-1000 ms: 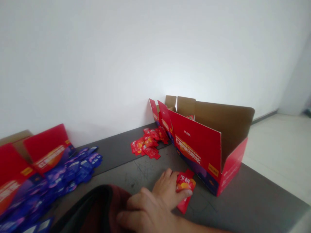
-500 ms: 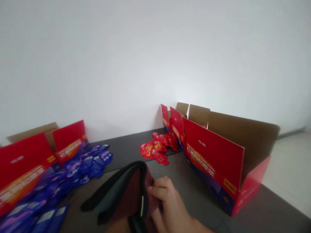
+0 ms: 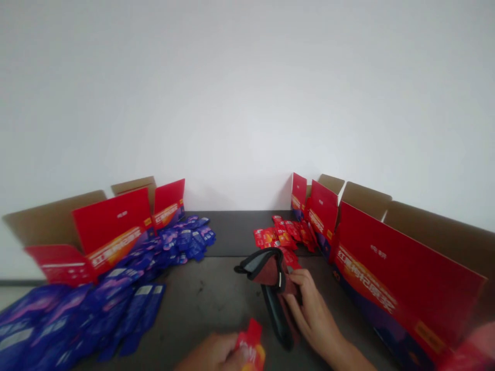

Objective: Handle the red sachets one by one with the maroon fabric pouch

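Observation:
In my right hand (image 3: pixel 315 314) is a maroon fabric item (image 3: pixel 268 270) with black edging and a grey lining, folded over and gripped at its right side. A dark, rounded part (image 3: pixel 279 317) hangs below it; what kind of article this is I cannot make out. At the bottom of the view, slightly blurred, my left hand (image 3: pixel 216 353) pinches a red sachet (image 3: pixel 250 346) between thumb and fingers. The sachet is just left of the fabric item, apart from it. Behind the fabric lies a pile of red sachets (image 3: pixel 284 234) on the dark table (image 3: pixel 216 288).
Blue sachets (image 3: pixel 135 273) spread along the left side, against an open red carton (image 3: pixel 116 221). More open red cartons (image 3: pixel 390 278) line the right side, close beside my right arm. A white wall (image 3: pixel 240 103) rises behind the table. A blurred reddish shape (image 3: pixel 474 348) shows at bottom right.
The view has swung left, so the cartons and sachets sit further right. The fabric item is tipped differently in my right hand. My left hand has come into sight with a red sachet.

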Action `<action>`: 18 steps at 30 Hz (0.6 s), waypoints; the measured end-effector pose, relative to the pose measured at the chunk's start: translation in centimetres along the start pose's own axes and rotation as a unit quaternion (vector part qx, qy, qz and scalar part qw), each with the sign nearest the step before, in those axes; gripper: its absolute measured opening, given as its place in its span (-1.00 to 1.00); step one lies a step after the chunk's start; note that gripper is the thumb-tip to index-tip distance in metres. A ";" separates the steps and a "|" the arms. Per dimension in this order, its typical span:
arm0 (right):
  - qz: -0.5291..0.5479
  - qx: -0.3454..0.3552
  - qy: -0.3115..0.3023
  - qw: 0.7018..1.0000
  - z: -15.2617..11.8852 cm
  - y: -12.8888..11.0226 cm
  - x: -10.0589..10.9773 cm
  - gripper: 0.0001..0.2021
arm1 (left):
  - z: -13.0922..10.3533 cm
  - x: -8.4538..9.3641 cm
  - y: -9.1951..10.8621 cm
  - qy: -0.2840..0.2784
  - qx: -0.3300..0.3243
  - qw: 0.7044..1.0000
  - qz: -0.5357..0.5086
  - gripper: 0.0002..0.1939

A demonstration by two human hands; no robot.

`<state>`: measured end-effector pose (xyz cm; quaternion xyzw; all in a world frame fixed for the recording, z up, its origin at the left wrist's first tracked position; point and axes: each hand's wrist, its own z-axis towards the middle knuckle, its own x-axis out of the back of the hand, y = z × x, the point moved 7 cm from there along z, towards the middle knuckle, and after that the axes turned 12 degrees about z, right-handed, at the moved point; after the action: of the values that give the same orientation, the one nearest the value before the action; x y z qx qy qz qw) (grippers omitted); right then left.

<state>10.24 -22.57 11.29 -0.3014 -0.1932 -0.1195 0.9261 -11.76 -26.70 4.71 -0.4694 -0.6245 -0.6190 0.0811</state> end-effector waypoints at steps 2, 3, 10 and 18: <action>-0.003 -0.015 -0.026 1.000 0.0 0.5 -0.3 -0.84 | 0.4 0.0 -0.3 0.017 0.003 1.000 0.002 -0.52; -0.004 -0.023 -0.037 0.999 -0.1 0.7 -0.5 -0.86 | 0.6 -0.1 -0.6 0.025 0.010 1.000 0.004 -0.53; -0.015 -0.068 -0.113 0.991 -0.2 2.5 -1.4 -0.89 | 1.0 -0.5 -1.5 0.068 0.001 0.992 0.106 -0.53; -0.039 -0.109 -0.220 0.969 -0.7 3.4 -2.8 -0.85 | -0.3 0.0 -0.5 0.089 0.015 0.978 0.188 -0.55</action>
<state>9.10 -20.00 7.85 -0.4112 -0.3893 -0.1067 0.8173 -12.24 -26.82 4.40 -0.5203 -0.5248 -0.6225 0.2578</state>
